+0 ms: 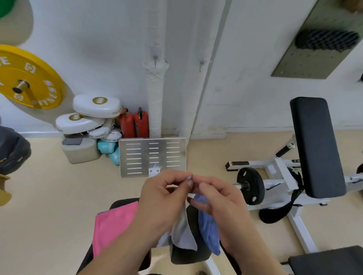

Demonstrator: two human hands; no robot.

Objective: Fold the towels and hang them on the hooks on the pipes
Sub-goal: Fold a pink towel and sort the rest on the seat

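My left hand [164, 197] and my right hand [217, 200] meet in front of me and pinch the top corner of a pale grey towel [184, 234], which hangs down between them. A pink towel [113, 224] lies flat on the black bench pad [121, 203] below my left arm. Under my right hand a blue towel [208, 229] drapes over the pad. Ahead, two white pipes run up the wall; one hook [155, 59] sits on the wrapped pipe [155, 97], another hook [201, 64] on the slanted pipe [213, 60]. Both hooks are bare.
A perforated metal plate [152, 157] leans at the pipe's foot, beside two red extinguishers [135, 123] and stacked white pads [89, 116]. A yellow weight plate [24, 77] hangs at left. A weight bench [314, 145] with a black plate [251, 186] stands at right.
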